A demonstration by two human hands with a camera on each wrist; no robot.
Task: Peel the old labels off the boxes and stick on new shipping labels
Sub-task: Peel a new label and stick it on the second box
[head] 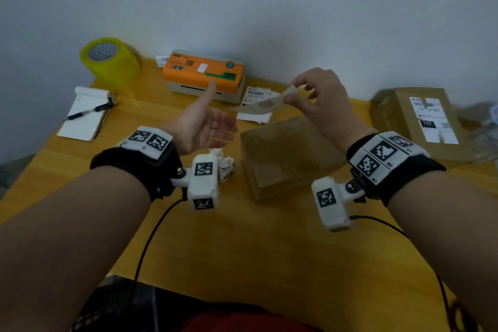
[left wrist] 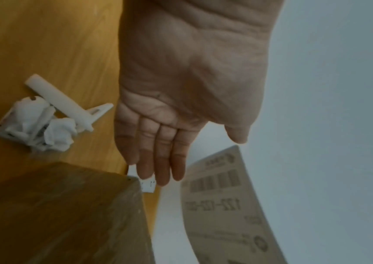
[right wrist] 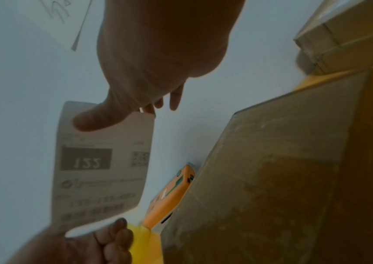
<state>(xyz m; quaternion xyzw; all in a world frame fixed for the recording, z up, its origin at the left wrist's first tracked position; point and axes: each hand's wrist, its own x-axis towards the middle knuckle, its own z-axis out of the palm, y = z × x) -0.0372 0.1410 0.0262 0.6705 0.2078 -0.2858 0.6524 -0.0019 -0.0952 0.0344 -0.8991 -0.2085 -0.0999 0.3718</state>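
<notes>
My right hand [head: 312, 97] pinches one end of a new shipping label [head: 262, 104] in the air above the table; the label [right wrist: 100, 164] shows a barcode and "122" print. The same label [left wrist: 230, 205] hangs beyond my left fingers. My left hand [head: 207, 124] is open, palm up, its fingers [left wrist: 158, 166] straight, just left of the label's free end. A plain brown box [head: 283, 153] with no label on top sits below both hands. A second box [head: 420, 118] at the right carries white labels.
An orange label printer [head: 203, 73] stands at the back by the wall, with printed labels [head: 256, 105] lying in front of it. Crumpled label scraps [left wrist: 45, 123] lie left of the box. A notepad with a pen [head: 86, 113] and a yellow tape roll [head: 110, 62] sit at far left.
</notes>
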